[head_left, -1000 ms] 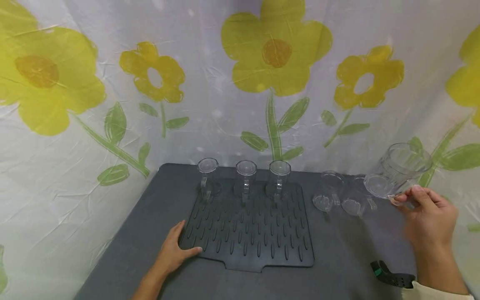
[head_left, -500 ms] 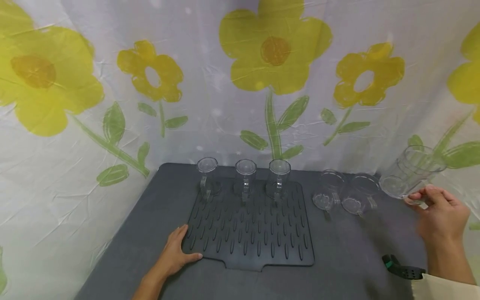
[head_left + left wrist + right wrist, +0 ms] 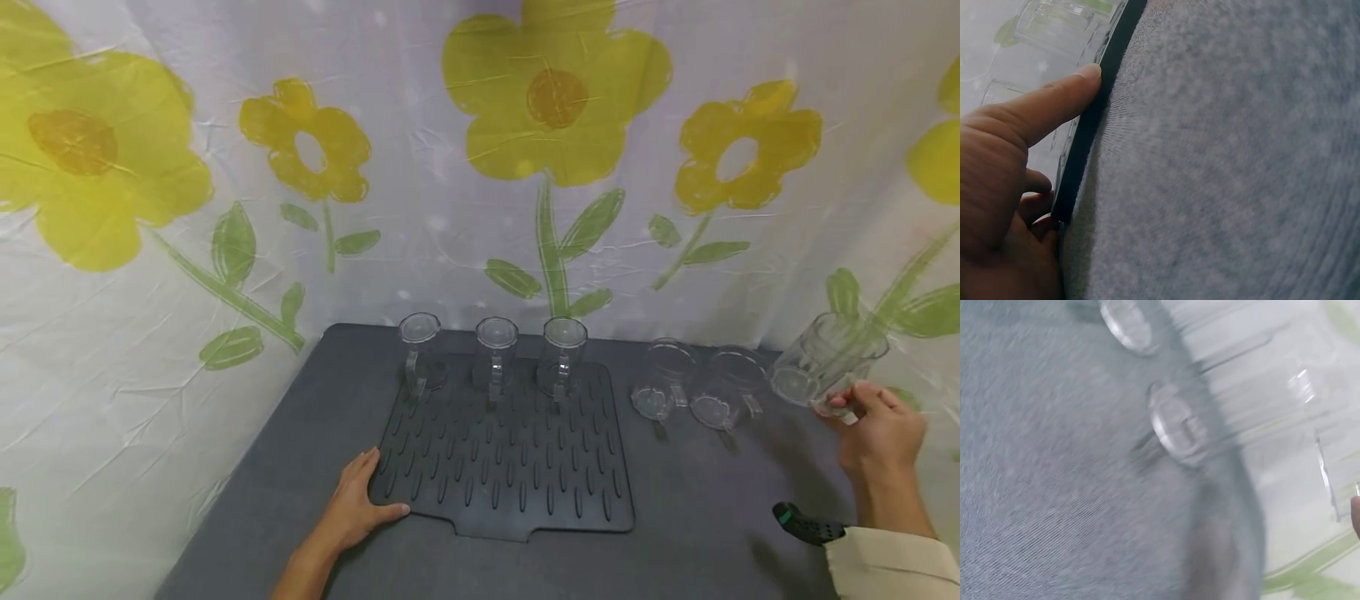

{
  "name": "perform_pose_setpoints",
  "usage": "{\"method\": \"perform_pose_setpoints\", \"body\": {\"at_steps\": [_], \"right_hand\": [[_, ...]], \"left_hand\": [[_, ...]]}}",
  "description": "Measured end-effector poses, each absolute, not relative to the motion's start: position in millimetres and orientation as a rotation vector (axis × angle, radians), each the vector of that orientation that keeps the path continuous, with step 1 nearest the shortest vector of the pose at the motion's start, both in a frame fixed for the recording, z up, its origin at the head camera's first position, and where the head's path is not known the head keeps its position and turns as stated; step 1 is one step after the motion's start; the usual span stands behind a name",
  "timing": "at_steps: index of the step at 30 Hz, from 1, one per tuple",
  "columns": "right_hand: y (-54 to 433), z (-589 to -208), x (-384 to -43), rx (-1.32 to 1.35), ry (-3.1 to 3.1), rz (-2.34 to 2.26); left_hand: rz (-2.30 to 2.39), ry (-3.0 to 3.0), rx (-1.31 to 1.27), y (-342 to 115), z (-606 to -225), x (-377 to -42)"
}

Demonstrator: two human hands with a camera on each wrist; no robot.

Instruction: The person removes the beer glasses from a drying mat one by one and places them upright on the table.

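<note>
My right hand (image 3: 885,425) pinches the handle of a clear glass mug (image 3: 810,354), which tilts mouth-up at the table's right end. Beside it, two more mugs, one nearer (image 3: 716,387) and one further left (image 3: 663,379), stand mouth-up on the table. On the black ridged drying mat (image 3: 502,467), a row of three mugs stands base-up along the back: left (image 3: 422,354), middle (image 3: 496,358) and right (image 3: 563,358). My left hand (image 3: 352,504) straddles the mat's front left corner, its thumb stretched along the front edge and its fingers at the left edge.
The grey table (image 3: 697,533) ends against a white curtain (image 3: 420,217) with yellow flowers, close behind the mugs. A black band (image 3: 806,525) is at the right wrist, by a cream sleeve (image 3: 892,558).
My right hand has carried its mug to the right, away from the two standing mugs, then lower toward the table. The left hand has stayed at the mat's corner.
</note>
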State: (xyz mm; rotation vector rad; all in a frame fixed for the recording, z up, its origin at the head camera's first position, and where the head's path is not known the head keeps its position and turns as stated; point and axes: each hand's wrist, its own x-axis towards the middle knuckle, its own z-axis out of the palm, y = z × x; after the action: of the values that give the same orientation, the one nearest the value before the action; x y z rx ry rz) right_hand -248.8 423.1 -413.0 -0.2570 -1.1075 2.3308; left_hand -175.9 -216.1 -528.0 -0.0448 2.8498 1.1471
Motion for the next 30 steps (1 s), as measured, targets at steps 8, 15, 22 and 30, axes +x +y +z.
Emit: {"method": "perform_pose_setpoints", "body": {"at_steps": [8,15,22,30], "right_hand": [[440,-441,-260,-0.299,-1.151,2.326],[454,-456,-258,-0.284,-1.096,2.552],[457,-465,-258,-0.361,-1.105,2.616],[455,-475,-257,-0.441,-1.179,2.555]], "left_hand": [[1.161,2.842,-0.055,-214,-528,-179],[1.133,2.855,-0.053,-214,-527,-178],[1.144,2.852,-0.049,-214,-527,-178],[1.148,2.853,-0.054,-213,-527,-178]]}}
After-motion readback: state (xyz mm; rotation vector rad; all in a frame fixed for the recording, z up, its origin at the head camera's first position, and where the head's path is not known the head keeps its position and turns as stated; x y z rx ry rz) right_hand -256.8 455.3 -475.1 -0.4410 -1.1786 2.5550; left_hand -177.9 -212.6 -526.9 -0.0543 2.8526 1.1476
